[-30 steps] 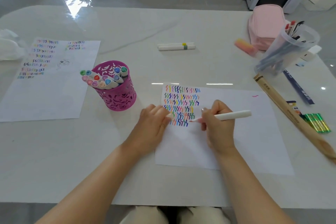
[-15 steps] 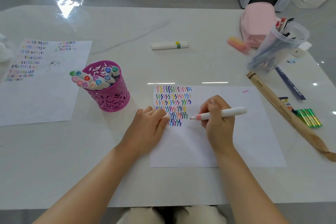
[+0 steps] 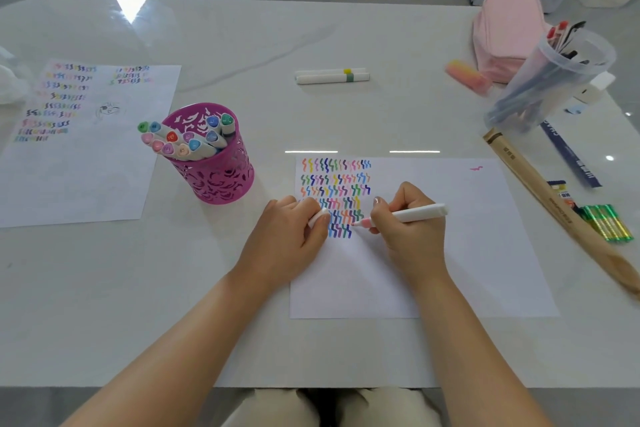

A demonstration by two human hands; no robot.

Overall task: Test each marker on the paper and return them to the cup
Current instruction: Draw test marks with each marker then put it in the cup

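Head view: the right hand grips a white marker, its pink tip touching the paper just beside the lowest rows of coloured squiggles, while the left hand rests on the sheet's left edge with fingers curled round a small white cap. Left of the paper stands the magenta cup, upright and holding the other markers.
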